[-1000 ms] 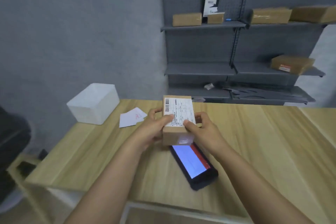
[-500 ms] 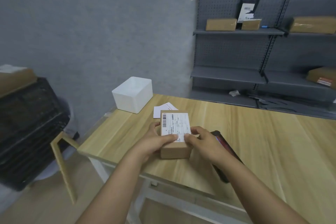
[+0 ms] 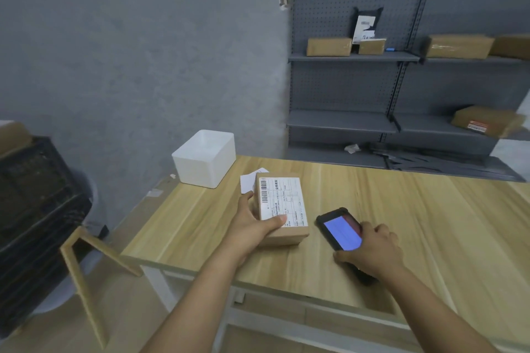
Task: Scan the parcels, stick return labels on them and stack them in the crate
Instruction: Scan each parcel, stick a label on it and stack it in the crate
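Observation:
A small brown parcel with a white barcode label on top sits on the wooden table. My left hand grips its left side, thumb over the label's near edge. To the right, a black handheld scanner with a lit blue screen lies on the table, and my right hand curls around its near end. White paper labels lie just behind the parcel. A black crate stands at the far left beside the table.
A white open box stands at the table's back left corner. Grey shelves behind the table carry several brown parcels. A wooden frame leans between the crate and the table. A brown box rests on the crate.
My right hand left the parcel and took hold of the scanner. My left hand keeps the parcel, now set on the table. The view swung left, bringing the black crate into sight.

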Demonstrator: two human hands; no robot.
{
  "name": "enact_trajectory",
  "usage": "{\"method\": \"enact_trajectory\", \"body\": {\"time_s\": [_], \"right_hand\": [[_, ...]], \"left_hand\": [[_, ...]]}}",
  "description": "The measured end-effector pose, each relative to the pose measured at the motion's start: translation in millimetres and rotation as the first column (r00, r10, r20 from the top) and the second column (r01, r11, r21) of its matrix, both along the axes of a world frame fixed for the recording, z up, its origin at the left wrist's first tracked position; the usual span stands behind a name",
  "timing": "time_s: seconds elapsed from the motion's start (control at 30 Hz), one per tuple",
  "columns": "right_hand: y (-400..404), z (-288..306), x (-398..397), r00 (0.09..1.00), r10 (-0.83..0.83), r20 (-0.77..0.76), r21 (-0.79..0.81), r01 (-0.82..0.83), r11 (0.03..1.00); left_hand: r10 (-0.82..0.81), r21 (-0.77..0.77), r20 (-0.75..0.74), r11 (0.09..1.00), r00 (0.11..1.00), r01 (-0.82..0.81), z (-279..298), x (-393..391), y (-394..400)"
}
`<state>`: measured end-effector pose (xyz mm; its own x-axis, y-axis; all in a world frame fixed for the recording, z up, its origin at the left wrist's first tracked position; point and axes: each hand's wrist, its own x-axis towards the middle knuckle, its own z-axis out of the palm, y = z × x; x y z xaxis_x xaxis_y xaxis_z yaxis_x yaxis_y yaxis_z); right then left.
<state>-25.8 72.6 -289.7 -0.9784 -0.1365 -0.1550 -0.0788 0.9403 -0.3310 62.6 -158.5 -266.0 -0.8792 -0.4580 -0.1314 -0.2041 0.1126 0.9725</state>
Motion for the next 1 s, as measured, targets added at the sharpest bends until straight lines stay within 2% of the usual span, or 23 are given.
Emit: {"method": "enact_trajectory", "body": {"time_s": [0.07,0.17,0.23,0.37,0.53,0.83,1.0], "right_hand": [[0.1,3.1,2.0,1.000,0.001,0.010,-0.049,-0.001,0.999],[-1.4,13.9,5.0,0.999,0.048,0.020,-0.237,-0.041,0.971],[-6.0,25.0,7.5,0.992,0.122,-0.042,-0.290,-0.129,0.948],[-20.1,50.7,12.0,0.934,0.258,-0.246,-0.214,-0.312,0.926],[-29.6,78.2,15.0,0.853,0.334,-0.400,-0.040,-0.380,0.924],[-14.7,97.2,17.3,0.843,0.293,-0.450,0.013,-0.323,0.946],[-6.4,89.7,17.4,0.896,0.224,-0.384,-0.089,-0.277,0.957]], "left_hand": [[0.015,-0.039,-0.014,0.999,1.000,-0.015,-0.1,-1.5,-5.1],[0.048,-0.110,-0.031,0.993,0.998,-0.051,2.1,-6.5,-15.3],[0.061,-0.170,-0.031,0.983,0.998,-0.066,5.9,-10.3,-21.4],[0.086,-0.292,-0.010,0.953,0.996,-0.085,14.4,-18.0,-29.2],[0.090,-0.388,0.057,0.920,0.994,-0.061,21.1,-27.8,-27.3],[0.097,-0.516,0.136,0.856,0.986,-0.013,25.8,-42.4,-14.6],[0.102,-0.528,0.159,0.849,0.982,-0.003,25.3,-46.3,-12.7]]}}
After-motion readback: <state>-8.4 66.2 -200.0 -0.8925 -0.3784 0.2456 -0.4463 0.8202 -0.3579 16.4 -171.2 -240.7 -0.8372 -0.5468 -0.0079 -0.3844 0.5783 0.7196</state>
